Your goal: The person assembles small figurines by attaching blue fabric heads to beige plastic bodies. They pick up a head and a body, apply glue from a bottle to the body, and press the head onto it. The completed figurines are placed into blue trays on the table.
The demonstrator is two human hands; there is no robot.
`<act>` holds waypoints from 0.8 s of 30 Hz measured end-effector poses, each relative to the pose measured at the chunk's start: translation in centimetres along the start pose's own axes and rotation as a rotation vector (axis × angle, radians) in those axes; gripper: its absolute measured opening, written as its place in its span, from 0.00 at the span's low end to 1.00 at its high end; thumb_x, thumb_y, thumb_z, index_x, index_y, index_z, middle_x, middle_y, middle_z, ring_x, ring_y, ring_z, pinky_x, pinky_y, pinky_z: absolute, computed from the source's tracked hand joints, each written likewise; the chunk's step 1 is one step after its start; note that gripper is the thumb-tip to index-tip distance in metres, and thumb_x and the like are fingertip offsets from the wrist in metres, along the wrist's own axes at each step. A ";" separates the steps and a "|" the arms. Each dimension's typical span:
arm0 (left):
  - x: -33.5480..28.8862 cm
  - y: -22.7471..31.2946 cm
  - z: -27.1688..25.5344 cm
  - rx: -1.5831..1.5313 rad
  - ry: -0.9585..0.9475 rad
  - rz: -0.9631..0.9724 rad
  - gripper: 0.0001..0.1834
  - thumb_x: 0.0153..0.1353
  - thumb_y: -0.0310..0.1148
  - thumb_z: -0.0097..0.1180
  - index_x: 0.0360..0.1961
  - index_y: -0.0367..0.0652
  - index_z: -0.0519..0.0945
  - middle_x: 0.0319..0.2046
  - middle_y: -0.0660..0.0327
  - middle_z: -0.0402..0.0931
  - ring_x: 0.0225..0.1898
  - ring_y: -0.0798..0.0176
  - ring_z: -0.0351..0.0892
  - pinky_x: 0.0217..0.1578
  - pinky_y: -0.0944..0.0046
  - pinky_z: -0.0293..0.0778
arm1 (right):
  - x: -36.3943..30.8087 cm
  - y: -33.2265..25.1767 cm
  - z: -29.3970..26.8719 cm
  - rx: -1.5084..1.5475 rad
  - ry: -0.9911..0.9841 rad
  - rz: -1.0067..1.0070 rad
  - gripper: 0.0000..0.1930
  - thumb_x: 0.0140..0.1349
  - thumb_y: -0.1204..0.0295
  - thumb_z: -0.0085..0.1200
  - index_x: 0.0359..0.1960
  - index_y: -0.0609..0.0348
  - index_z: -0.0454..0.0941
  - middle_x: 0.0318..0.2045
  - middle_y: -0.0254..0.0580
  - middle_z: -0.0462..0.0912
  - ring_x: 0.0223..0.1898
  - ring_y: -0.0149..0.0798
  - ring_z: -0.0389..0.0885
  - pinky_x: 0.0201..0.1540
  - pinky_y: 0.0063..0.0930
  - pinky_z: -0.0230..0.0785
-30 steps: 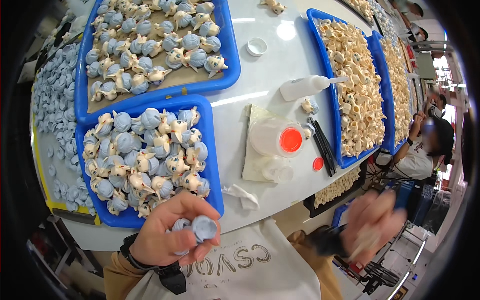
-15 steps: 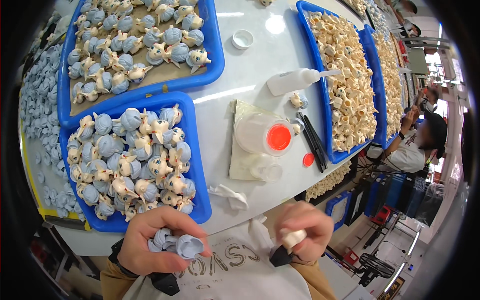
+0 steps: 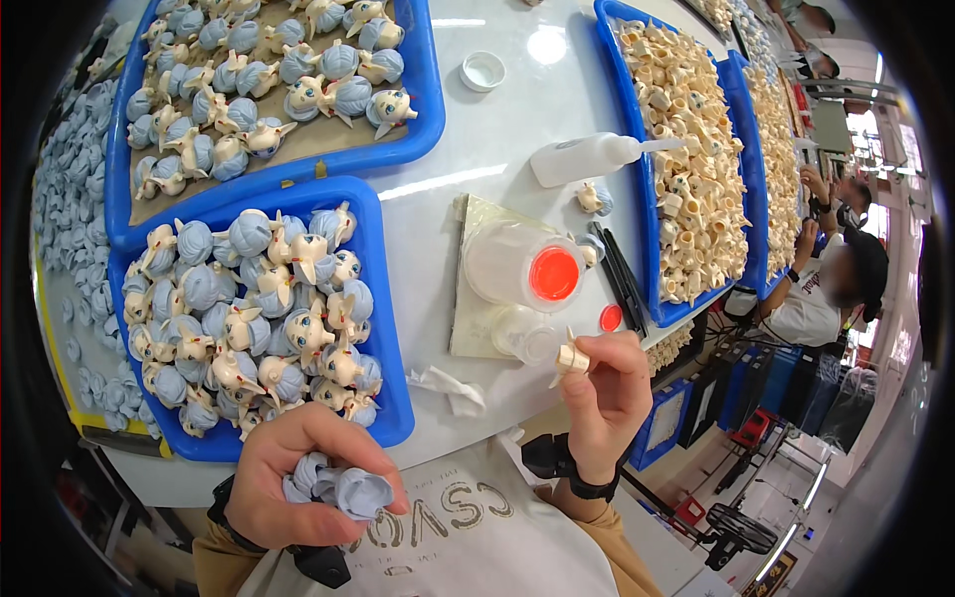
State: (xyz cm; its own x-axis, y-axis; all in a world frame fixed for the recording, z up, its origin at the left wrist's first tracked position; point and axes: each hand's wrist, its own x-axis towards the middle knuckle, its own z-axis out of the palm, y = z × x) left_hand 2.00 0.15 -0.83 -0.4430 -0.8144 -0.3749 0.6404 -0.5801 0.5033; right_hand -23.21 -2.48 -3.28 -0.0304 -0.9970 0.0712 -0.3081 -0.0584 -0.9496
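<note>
My left hand (image 3: 267,490) curls around several grey-blue doll hair pieces (image 3: 360,492), one with its hollow facing up. Raised over the table's front edge, my right hand (image 3: 603,413) pinches a small cream doll head piece (image 3: 571,359) with pointed ears between thumb and fingers. Beyond it stand a clear jar with a red cap (image 3: 553,274) and a small translucent cup (image 3: 527,338), both on a pale square board (image 3: 468,333). To the left is a blue tray (image 3: 396,398) heaped with doll heads with blue hair.
A larger blue tray (image 3: 430,109) holds rows of doll heads at the far left. Loose hair pieces (image 3: 75,229) pile beside it. On the right are a white squeeze bottle (image 3: 577,159), black tweezers (image 3: 622,279) and a blue tray (image 3: 652,214) of cream pieces. A co-worker (image 3: 811,298) sits beyond.
My right hand has moved up and away from my body, bringing the doll head piece close to the small cup. My left hand has shifted slightly left, still holding the hair pieces.
</note>
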 end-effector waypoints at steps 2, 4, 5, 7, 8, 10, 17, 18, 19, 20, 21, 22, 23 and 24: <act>-0.1 0.1 -0.2 -0.030 -0.020 -0.023 0.19 0.44 0.24 0.60 0.38 0.33 0.68 0.32 0.47 0.74 0.34 0.63 0.75 0.34 0.69 0.69 | 0.3 0.1 0.1 -0.091 -0.003 -0.083 0.14 0.45 0.81 0.57 0.36 0.63 0.72 0.31 0.40 0.72 0.27 0.30 0.69 0.32 0.19 0.61; -0.1 0.1 -0.1 -0.033 -0.011 -0.024 0.19 0.44 0.24 0.60 0.38 0.33 0.68 0.32 0.47 0.74 0.34 0.63 0.75 0.34 0.69 0.69 | 0.7 -0.1 0.5 -0.156 0.016 -0.148 0.15 0.44 0.80 0.59 0.36 0.62 0.72 0.30 0.42 0.73 0.27 0.32 0.69 0.32 0.20 0.62; -0.1 0.0 -0.1 -0.036 -0.007 -0.022 0.19 0.44 0.24 0.60 0.38 0.33 0.68 0.32 0.47 0.74 0.34 0.64 0.75 0.34 0.70 0.69 | 0.7 0.0 0.5 -0.175 -0.001 -0.156 0.15 0.43 0.80 0.59 0.36 0.62 0.72 0.29 0.42 0.73 0.28 0.34 0.69 0.31 0.21 0.62; 0.0 0.1 -0.2 -0.046 0.001 -0.019 0.19 0.44 0.24 0.60 0.38 0.33 0.68 0.32 0.47 0.74 0.34 0.64 0.75 0.34 0.70 0.69 | 0.8 0.3 0.5 -0.215 -0.037 -0.171 0.16 0.41 0.80 0.60 0.35 0.62 0.72 0.28 0.42 0.73 0.28 0.36 0.70 0.31 0.24 0.63; 0.0 0.1 -0.2 -0.043 0.001 -0.020 0.19 0.44 0.24 0.60 0.38 0.33 0.68 0.32 0.47 0.74 0.34 0.64 0.75 0.34 0.70 0.69 | 0.8 0.2 0.4 -0.258 -0.042 -0.189 0.17 0.40 0.80 0.60 0.35 0.61 0.72 0.28 0.42 0.74 0.28 0.37 0.70 0.31 0.24 0.63; 0.0 0.1 -0.2 -0.031 0.001 -0.021 0.20 0.44 0.25 0.60 0.38 0.33 0.68 0.32 0.47 0.74 0.33 0.64 0.75 0.34 0.70 0.69 | 0.8 0.1 0.3 -0.341 -0.052 -0.228 0.18 0.39 0.80 0.61 0.35 0.61 0.73 0.27 0.42 0.74 0.28 0.39 0.70 0.30 0.26 0.63; 0.0 0.1 -0.1 -0.045 0.012 -0.008 0.19 0.44 0.25 0.60 0.37 0.33 0.68 0.32 0.47 0.74 0.33 0.64 0.75 0.34 0.70 0.68 | 1.2 -0.7 0.6 -0.531 -0.046 -0.322 0.20 0.35 0.77 0.63 0.36 0.57 0.76 0.25 0.37 0.73 0.25 0.37 0.68 0.27 0.26 0.59; 0.1 0.1 -0.1 -0.044 0.011 -0.001 0.19 0.44 0.25 0.60 0.37 0.33 0.68 0.32 0.47 0.74 0.33 0.65 0.75 0.33 0.70 0.68 | 1.2 -0.8 0.6 -0.561 -0.050 -0.332 0.20 0.35 0.77 0.63 0.36 0.57 0.77 0.24 0.37 0.73 0.24 0.36 0.67 0.27 0.26 0.59; 0.1 0.1 -0.1 -0.044 0.010 0.006 0.20 0.44 0.25 0.60 0.38 0.33 0.68 0.32 0.47 0.74 0.32 0.65 0.75 0.33 0.70 0.68 | 1.3 -0.9 0.7 -0.590 -0.053 -0.342 0.20 0.35 0.77 0.63 0.36 0.56 0.77 0.24 0.36 0.72 0.24 0.36 0.66 0.26 0.25 0.58; 0.0 0.1 -0.1 -0.051 0.005 -0.004 0.20 0.44 0.25 0.60 0.38 0.33 0.67 0.32 0.47 0.74 0.32 0.65 0.75 0.33 0.70 0.68 | 1.3 -1.0 0.7 -0.604 -0.055 -0.341 0.20 0.34 0.76 0.63 0.36 0.56 0.77 0.24 0.35 0.72 0.24 0.36 0.66 0.26 0.25 0.58; 0.0 0.2 -0.1 -0.059 -0.001 -0.012 0.20 0.44 0.25 0.61 0.38 0.33 0.67 0.32 0.47 0.75 0.32 0.66 0.75 0.33 0.70 0.68 | 1.2 -1.1 0.8 -0.618 -0.058 -0.342 0.21 0.34 0.76 0.63 0.36 0.56 0.77 0.23 0.35 0.72 0.24 0.35 0.65 0.26 0.25 0.57; 0.0 0.2 -0.2 -0.066 -0.006 -0.020 0.20 0.44 0.25 0.61 0.38 0.33 0.67 0.32 0.47 0.75 0.32 0.66 0.74 0.33 0.70 0.68 | 1.2 -1.2 0.8 -0.633 -0.060 -0.342 0.21 0.34 0.76 0.63 0.36 0.56 0.77 0.23 0.34 0.71 0.24 0.35 0.65 0.26 0.25 0.57; -0.1 0.2 -0.2 -0.058 -0.009 -0.019 0.20 0.44 0.25 0.61 0.38 0.33 0.67 0.32 0.47 0.75 0.32 0.66 0.74 0.33 0.70 0.68 | 1.2 -1.4 0.9 -0.647 -0.062 -0.346 0.21 0.34 0.76 0.63 0.36 0.56 0.77 0.23 0.34 0.71 0.24 0.35 0.65 0.26 0.25 0.57; 0.0 0.2 -0.2 -0.049 -0.012 -0.019 0.20 0.44 0.25 0.61 0.38 0.33 0.67 0.32 0.47 0.75 0.32 0.66 0.74 0.33 0.70 0.68 | 1.3 -1.5 0.9 -0.661 -0.063 -0.350 0.21 0.34 0.76 0.63 0.36 0.56 0.77 0.23 0.33 0.71 0.24 0.35 0.65 0.26 0.25 0.57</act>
State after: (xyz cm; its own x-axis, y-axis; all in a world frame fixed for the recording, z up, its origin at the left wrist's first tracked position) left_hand 2.27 0.07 -0.86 -0.4626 -0.8036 -0.3746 0.6618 -0.5941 0.4572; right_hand -21.93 -3.71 -2.06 0.2224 -0.9281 0.2987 -0.7972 -0.3495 -0.4923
